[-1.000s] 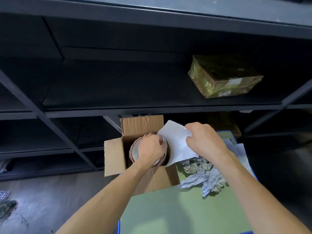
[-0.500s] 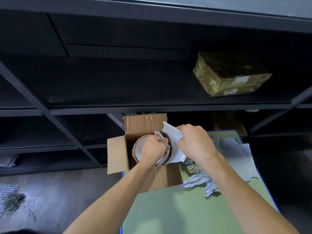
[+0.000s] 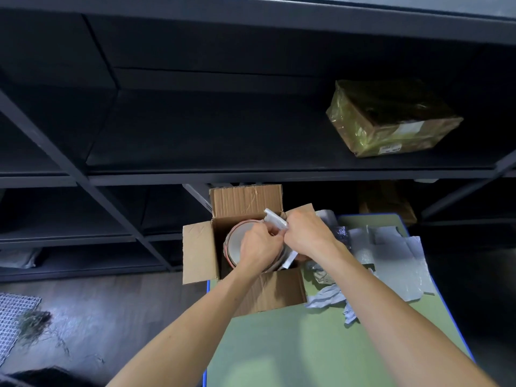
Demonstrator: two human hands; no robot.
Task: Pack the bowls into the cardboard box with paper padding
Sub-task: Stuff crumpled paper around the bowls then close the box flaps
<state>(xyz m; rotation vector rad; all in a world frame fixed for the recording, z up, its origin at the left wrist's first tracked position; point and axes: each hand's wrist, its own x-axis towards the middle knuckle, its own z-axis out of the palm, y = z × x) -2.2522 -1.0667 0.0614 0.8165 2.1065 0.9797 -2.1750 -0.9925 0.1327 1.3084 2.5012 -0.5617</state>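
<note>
From my remote seat, I saw the cardboard box (image 3: 272,296) on the far left corner of the table (image 3: 307,344), flaps out. The bowls (image 3: 237,244) sat inside it, toward its left wall. My left hand (image 3: 259,247) and right hand (image 3: 307,236) met above the box's right half, both pinching 1 paper sheet (image 3: 276,220) just right of the bowls. Crumpled paper (image 3: 326,298) lay on the table just right of the box, with flat sheets (image 3: 396,263) beyond it. The shelving (image 3: 195,177) stood behind the table, and 1 parcel (image 3: 391,124) rested on a shelf at the upper right.

Storeroom: dark metal shelving (image 3: 251,174) holding a wrapped parcel (image 3: 391,121).
</note>
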